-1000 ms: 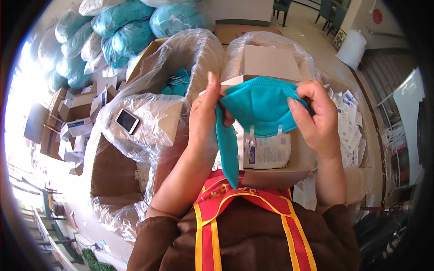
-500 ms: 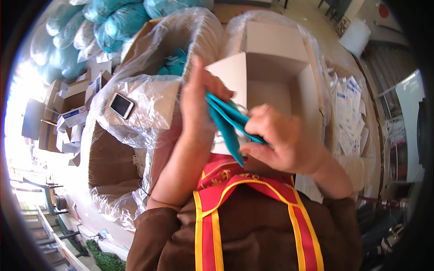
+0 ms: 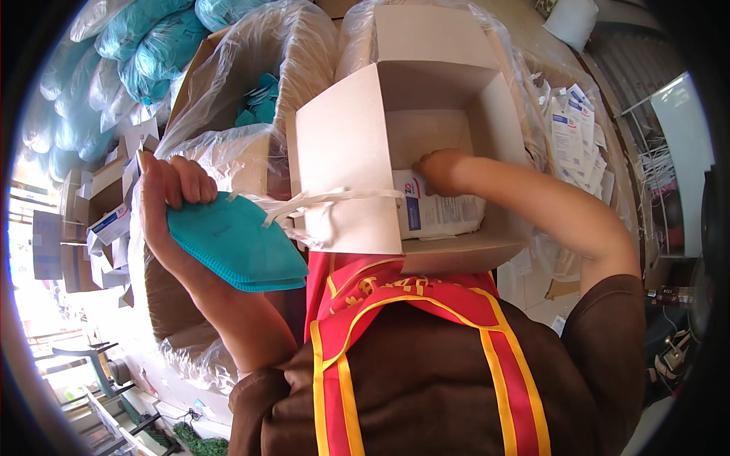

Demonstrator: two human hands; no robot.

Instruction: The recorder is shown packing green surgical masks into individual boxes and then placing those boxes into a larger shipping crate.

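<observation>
My left hand is closed around the upper edge of a small stack of teal folded face masks, raised at the left. White ear loops trail from the masks across the side flap of an open cardboard box. Down inside that box, my right hand has its fingers curled at the upper edge of a white printed packet. The fingertips are hidden behind the hand. More packets may lie beneath; I cannot tell.
Behind the left hand, a plastic-lined carton contains loose teal masks. Flat white packets fill another lined carton on the right. Bulging bags of teal goods are piled at the far left, above several open small boxes.
My hands have separated. The left has moved left with the masks, while the right has let go of them and reached into the box. The view has shifted, and the phone no longer shows.
</observation>
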